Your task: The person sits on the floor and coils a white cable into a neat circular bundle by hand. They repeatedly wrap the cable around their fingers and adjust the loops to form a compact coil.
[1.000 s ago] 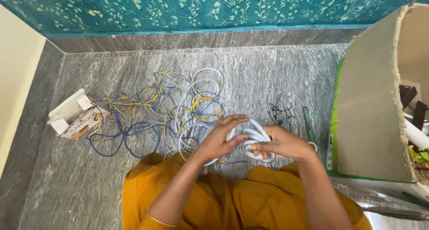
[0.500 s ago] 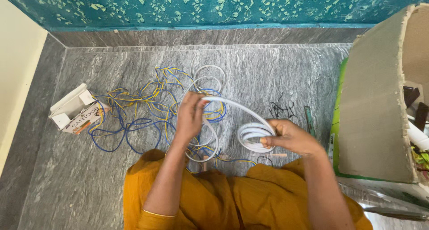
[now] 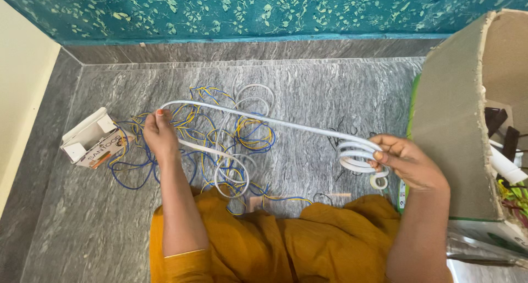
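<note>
White flat cable (image 3: 264, 121) stretched left-right

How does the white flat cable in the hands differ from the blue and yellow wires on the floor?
The white flat cable is broad and ribbon-like; the blue and yellow wires are thin. The cable is lifted and stretched between the left hand and the right hand, which holds its neat coil; the wires lie loose on the grey floor in a tangle. Both are long and flexible.

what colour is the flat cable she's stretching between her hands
White. The flat cable runs from the left hand to coils in the right hand; the head view shows it.
</note>
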